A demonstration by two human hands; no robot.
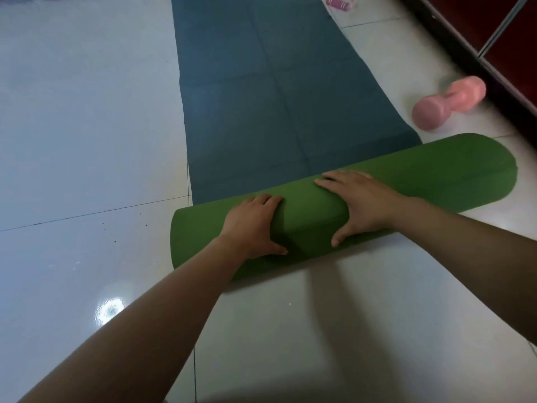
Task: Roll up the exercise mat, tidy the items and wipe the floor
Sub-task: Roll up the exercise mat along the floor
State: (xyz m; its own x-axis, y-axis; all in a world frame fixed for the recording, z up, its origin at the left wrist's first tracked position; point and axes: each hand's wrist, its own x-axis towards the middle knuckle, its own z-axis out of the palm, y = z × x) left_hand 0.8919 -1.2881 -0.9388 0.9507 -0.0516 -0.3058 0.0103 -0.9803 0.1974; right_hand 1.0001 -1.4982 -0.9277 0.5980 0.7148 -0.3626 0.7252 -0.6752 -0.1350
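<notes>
Left hand (250, 225) and right hand (360, 205) pressing mat roll (421, 170), fingers (328, 184) extended, pink item (338, 2) cropped at top, perhaps a bottle

The mat (261, 97) is lying partly rolled on the pale tiled floor (72, 126). Its near end is forming a thick green roll (421, 170) lying slantwise, and the blue-grey side is stretching away flat and creased. A pink dumbbell (447, 103) is lying just right of the mat, near the roll. Another pink item (338, 2) is sitting farther off.
</notes>
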